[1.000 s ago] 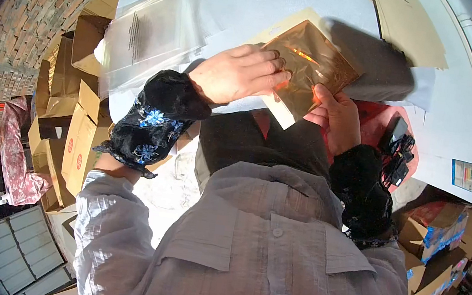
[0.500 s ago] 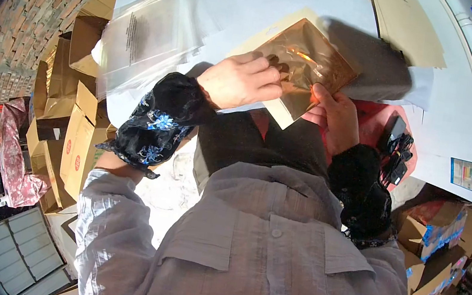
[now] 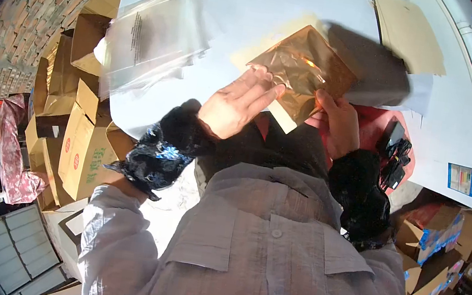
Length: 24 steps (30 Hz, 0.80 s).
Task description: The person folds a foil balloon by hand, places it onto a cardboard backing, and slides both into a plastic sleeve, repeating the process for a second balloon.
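A shiny copper-coloured sheet [image 3: 302, 60] lies over a cream card [image 3: 283, 119], whose edges show at its left and lower corner. My right hand [image 3: 341, 121] pinches the sheet's lower right edge between thumb and fingers. At the sheet's left corner is my left hand [image 3: 242, 103], its fingers together and their tips at the edge, thumb side towards the sheet. Whether those fingers grip the sheet is hard to make out. Both wrists wear dark floral sleeve covers.
Clear plastic bags [image 3: 154, 39] lie on the white table [image 3: 238, 3] at left. A dark block [image 3: 373, 70], cream sheets [image 3: 409, 33], a red cloth [image 3: 373, 115] and black cables [image 3: 396, 158] are at right. Cardboard boxes [image 3: 82, 150] stand at the left.
My left hand has drawn back from over the sheet to its left corner, moving left and down. The sheet now lies flatter and slightly lower; my right hand keeps its pinch.
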Available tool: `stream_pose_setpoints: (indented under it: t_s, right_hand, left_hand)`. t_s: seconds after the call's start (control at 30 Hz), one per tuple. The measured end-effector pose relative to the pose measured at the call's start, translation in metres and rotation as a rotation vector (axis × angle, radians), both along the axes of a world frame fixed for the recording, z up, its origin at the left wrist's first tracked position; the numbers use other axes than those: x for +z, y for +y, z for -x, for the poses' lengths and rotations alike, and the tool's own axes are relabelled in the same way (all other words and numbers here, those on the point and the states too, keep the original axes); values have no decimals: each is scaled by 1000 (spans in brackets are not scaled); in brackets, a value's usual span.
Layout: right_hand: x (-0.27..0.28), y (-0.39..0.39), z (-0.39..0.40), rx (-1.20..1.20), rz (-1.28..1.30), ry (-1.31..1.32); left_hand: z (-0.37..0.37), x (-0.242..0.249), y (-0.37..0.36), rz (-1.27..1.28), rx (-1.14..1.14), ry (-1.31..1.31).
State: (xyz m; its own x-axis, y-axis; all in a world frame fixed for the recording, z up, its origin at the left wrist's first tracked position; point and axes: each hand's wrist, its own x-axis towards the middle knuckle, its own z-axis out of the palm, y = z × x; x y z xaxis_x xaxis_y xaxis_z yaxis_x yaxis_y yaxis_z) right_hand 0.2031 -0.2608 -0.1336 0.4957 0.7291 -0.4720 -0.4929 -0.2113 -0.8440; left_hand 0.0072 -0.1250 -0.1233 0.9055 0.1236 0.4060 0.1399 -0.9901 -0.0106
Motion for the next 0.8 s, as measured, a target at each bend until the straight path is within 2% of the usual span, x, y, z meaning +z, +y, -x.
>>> stream_pose_setpoints:
  t_s: [0.33,0.63,0.73,0.8]
  right_hand:
    - [4,-4,1,50,-63,49]
    - [10,-4,2,43,-69,155]
    - [-4,-1,6,63,-114,39]
    - [-13,0,4,32,-57,38]
  left_hand:
    - [-2,-14,-5,84,26,-123]
    - [1,-15,-3,2,8,-99]
    - [-1,-14,-4,8,7,-108]
    - [-1,-12,-5,26,6,-107]
